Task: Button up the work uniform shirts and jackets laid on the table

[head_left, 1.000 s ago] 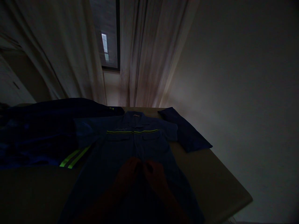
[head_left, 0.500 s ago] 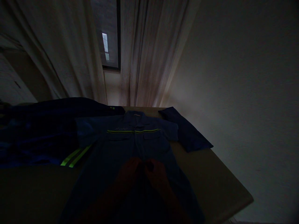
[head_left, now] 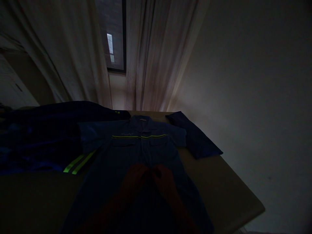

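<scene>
Working at lower centre of the frame, your left hand (head_left: 135, 177) and right hand (head_left: 164, 178) pinch the front placket of the blue work shirt (head_left: 143, 152), spread flat on the desk (head_left: 231, 191); it looks soft, limp, light, so hold seams.

A shirt (head_left: 136, 152) lay on the worktop (head_left: 234, 195), heaped garments (head_left: 44, 136) left of it, curtains (head_left: 156, 55) behind.
</scene>
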`<move>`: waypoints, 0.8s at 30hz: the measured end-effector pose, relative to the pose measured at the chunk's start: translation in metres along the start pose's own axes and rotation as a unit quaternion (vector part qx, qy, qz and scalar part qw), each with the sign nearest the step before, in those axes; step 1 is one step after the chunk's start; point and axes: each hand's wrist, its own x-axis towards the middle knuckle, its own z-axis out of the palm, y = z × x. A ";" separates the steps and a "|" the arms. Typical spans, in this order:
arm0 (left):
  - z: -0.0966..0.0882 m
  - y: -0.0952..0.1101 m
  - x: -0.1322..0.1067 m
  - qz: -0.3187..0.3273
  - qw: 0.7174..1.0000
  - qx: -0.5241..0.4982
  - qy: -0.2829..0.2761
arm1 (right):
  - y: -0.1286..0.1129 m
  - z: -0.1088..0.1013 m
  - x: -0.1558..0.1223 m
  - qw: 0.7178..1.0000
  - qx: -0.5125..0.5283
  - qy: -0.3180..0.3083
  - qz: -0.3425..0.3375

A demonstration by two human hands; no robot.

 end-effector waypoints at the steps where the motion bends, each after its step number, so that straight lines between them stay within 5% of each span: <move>1: -0.001 0.000 0.000 0.000 1.000 0.000 -0.001 | 0.000 0.000 0.000 1.000 0.002 0.001 0.001; 15: -0.002 0.000 -0.002 0.035 0.999 -0.005 0.014 | -0.004 0.001 -0.003 0.999 -0.050 0.011 -0.015; 24: -0.006 0.006 -0.001 0.006 1.000 -0.005 0.004 | -0.006 -0.006 0.002 0.997 0.063 -0.037 0.009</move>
